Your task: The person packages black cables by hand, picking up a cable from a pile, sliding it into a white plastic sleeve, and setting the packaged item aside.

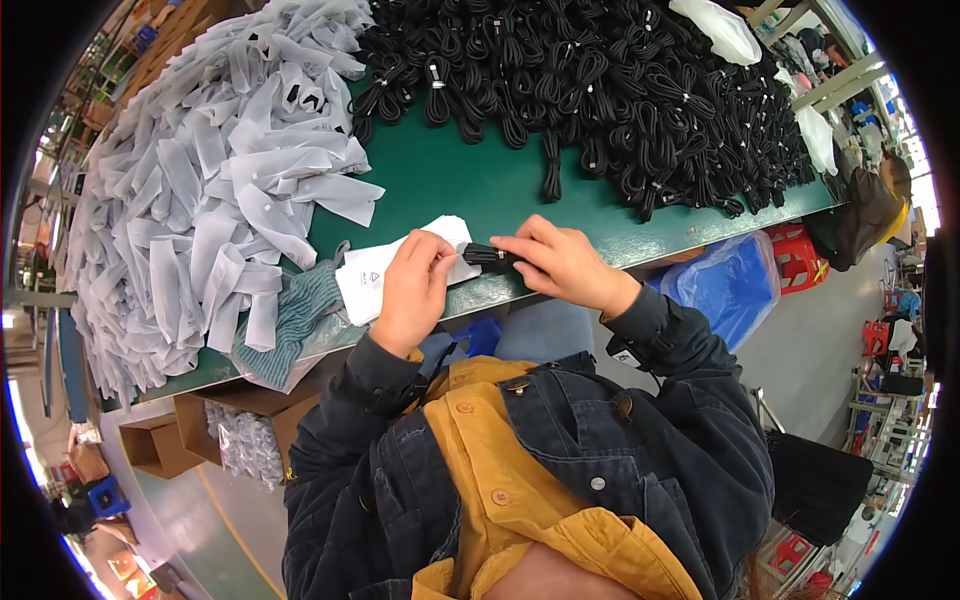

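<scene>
A coiled black cable (484, 255) is in my right hand (572, 264), gripped between thumb and fingers near the table's front edge. One end of the coil points left, toward my left hand (412, 290). That hand is closed, thumb and fingertips pinching the edge of a white bag (455, 232) on top of a flat stack of white bags (362, 287). The coil's tip sits right at the bag's edge; whether it is inside the mouth I cannot tell. My left fingers hide part of the stack.
A large heap of filled translucent bags (190, 200) covers the table's left side. Coiled black cables (600, 90) pile up at the far middle and right of the green table (440, 165). A teal knitted cloth (292, 318) lies left of the stack. A blue-lined bin (725, 285) stands right.
</scene>
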`<state>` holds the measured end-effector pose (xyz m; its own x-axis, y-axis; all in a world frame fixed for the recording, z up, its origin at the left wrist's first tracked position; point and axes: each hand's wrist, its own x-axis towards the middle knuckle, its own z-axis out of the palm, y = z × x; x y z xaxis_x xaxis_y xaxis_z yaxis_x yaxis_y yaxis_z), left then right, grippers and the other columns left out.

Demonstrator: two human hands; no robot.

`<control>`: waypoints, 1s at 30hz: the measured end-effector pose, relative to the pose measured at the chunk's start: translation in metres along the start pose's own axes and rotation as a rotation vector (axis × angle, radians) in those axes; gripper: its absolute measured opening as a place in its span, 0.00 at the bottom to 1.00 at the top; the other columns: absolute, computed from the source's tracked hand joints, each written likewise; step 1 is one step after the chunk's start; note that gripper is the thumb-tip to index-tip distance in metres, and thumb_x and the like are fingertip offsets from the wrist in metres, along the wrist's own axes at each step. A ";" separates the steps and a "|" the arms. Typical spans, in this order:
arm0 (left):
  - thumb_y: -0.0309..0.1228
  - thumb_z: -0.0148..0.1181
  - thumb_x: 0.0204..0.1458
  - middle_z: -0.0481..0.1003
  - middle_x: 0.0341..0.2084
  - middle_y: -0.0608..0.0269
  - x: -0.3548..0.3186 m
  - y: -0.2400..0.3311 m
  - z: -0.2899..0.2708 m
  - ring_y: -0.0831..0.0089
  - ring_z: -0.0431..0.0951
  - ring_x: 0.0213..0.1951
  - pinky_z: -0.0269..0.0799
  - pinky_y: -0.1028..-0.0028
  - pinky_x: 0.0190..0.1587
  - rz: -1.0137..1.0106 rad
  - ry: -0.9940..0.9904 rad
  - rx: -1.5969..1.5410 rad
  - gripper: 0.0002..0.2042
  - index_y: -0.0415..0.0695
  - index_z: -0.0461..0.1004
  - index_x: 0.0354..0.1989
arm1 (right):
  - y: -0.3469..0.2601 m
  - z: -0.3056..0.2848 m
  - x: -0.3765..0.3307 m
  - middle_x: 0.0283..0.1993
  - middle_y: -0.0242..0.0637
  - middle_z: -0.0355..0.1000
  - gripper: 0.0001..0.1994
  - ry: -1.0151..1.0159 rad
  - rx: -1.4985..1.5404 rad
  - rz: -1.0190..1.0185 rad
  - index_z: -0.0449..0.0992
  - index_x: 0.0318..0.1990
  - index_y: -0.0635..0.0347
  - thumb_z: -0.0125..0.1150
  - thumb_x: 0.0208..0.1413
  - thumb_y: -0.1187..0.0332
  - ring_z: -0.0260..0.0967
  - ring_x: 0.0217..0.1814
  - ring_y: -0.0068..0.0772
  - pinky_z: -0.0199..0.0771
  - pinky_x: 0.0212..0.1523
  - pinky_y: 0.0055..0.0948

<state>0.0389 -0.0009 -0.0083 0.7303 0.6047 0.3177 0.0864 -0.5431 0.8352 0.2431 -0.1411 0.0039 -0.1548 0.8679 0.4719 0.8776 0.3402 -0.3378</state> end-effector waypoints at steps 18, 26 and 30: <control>0.18 0.58 0.52 0.72 0.30 0.53 0.006 -0.001 -0.015 0.61 0.73 0.28 0.69 0.67 0.31 -0.011 -0.033 0.056 0.03 0.37 0.71 0.34 | -0.018 0.005 0.010 0.39 0.37 0.69 0.18 0.053 0.128 0.055 0.75 0.54 0.60 0.60 0.55 0.76 0.68 0.34 0.37 0.71 0.35 0.32; 0.18 0.58 0.51 0.74 0.31 0.55 0.009 -0.002 -0.018 0.58 0.73 0.31 0.69 0.66 0.34 0.029 -0.084 0.062 0.05 0.38 0.71 0.34 | -0.011 0.018 0.007 0.39 0.38 0.69 0.16 0.092 0.168 0.125 0.76 0.53 0.62 0.60 0.56 0.77 0.66 0.31 0.35 0.69 0.32 0.30; 0.18 0.59 0.50 0.74 0.32 0.56 0.013 -0.002 -0.019 0.57 0.73 0.34 0.69 0.65 0.37 0.144 -0.092 0.095 0.05 0.38 0.71 0.34 | -0.006 0.017 0.013 0.39 0.38 0.70 0.14 -0.106 0.839 0.883 0.77 0.51 0.62 0.60 0.57 0.76 0.65 0.32 0.33 0.68 0.33 0.27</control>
<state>0.0353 0.0193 0.0023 0.7984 0.4630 0.3851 0.0367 -0.6756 0.7363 0.2276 -0.1253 -0.0019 0.2750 0.9307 -0.2413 0.1406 -0.2872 -0.9475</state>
